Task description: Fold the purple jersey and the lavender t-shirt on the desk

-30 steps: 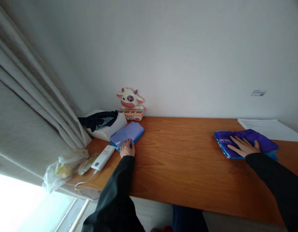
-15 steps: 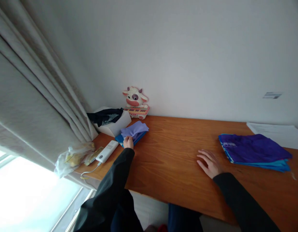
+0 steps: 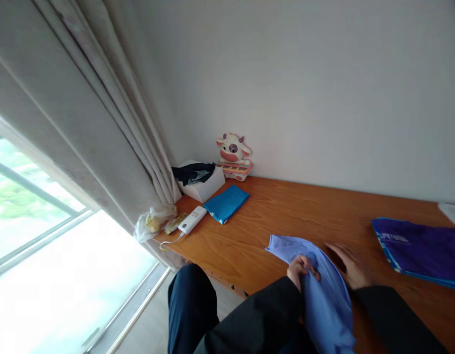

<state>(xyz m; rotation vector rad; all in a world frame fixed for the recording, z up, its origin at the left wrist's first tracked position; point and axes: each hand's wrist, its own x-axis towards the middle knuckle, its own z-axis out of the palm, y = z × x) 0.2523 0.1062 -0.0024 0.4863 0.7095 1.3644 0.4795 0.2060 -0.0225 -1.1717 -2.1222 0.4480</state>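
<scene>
My left hand (image 3: 300, 270) is closed around a light purple cloth (image 3: 325, 295), gripping it near the middle. The cloth hangs partly unfolded, one corner reaching left over the wooden table (image 3: 242, 246) and its lower part dropping toward my lap. Just right of the cloth, my right hand (image 3: 349, 265) is open with fingers stretched out, close to the cloth's edge and slightly blurred. Whether it touches the cloth I cannot tell. A folded blue cloth (image 3: 227, 202) lies at the table's left. Farther right rests a folded dark purple cloth (image 3: 419, 250) with blue edges.
A white box (image 3: 209, 189) with dark fabric (image 3: 193, 173) on it stands at the back left, beside a cow-shaped toy piano (image 3: 235, 160). In front lie a white power bank (image 3: 192, 220) with a cable and a plastic bag (image 3: 154, 223). White paper (image 3: 452, 212) sits far right.
The light purple cloth has come off the blue cloth and moved right and nearer to me in my left hand. It has partly unfolded. The view has turned left.
</scene>
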